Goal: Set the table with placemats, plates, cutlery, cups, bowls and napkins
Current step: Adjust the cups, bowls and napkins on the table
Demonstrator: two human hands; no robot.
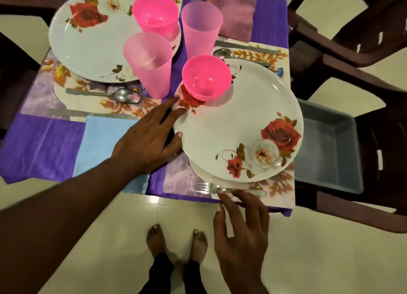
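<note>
A white rose-patterned plate (pixel 237 126) lies on a floral placemat (pixel 176 179) at the table's near right, with a pink bowl (pixel 206 77) on its far rim. My left hand (pixel 147 137) lies flat, fingers straight, touching the plate's left rim. A fork (pixel 231 190) lies at the near table edge. My right hand (pixel 240 227) reaches it with relaxed fingers, fingertips touching the handle. A second plate (pixel 92 40) with a pink bowl (pixel 155 11) sits far left. Two pink cups (pixel 149 64) (pixel 200 27) stand between the plates.
A blue napkin (pixel 101 143) lies under my left forearm, a purple napkin (pixel 233 13) at the back. A spoon (pixel 123 94) and a knife (pixel 88 114) lie left; more cutlery (pixel 242 51) lies behind the near plate. A grey bin (pixel 330 146) and dark chairs (pixel 352 40) stand right.
</note>
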